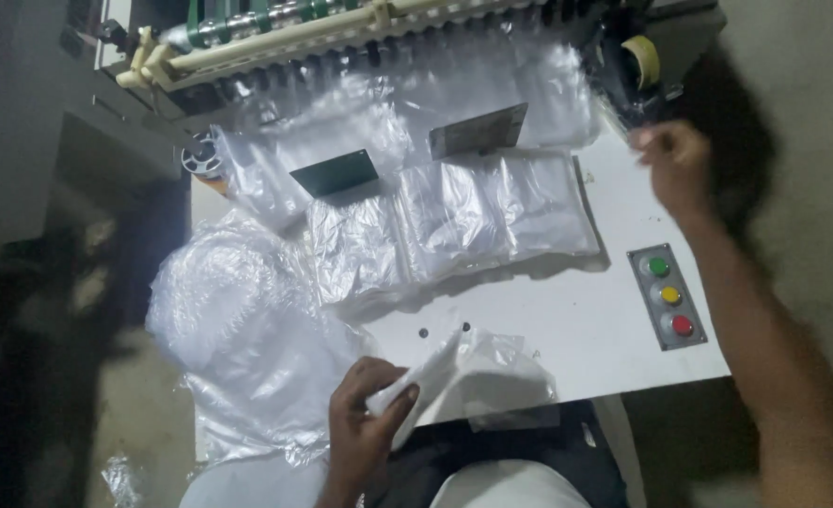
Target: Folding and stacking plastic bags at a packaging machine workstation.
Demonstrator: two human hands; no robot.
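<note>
Left hand [365,423] pinches a folded plastic bag [454,372] at the table's [567,329] near edge; long axis points up-right; right hand [675,160], blurred, fingers curled, grip indeterminate; three bag stacks [449,226]; three buttons [670,295].
</note>
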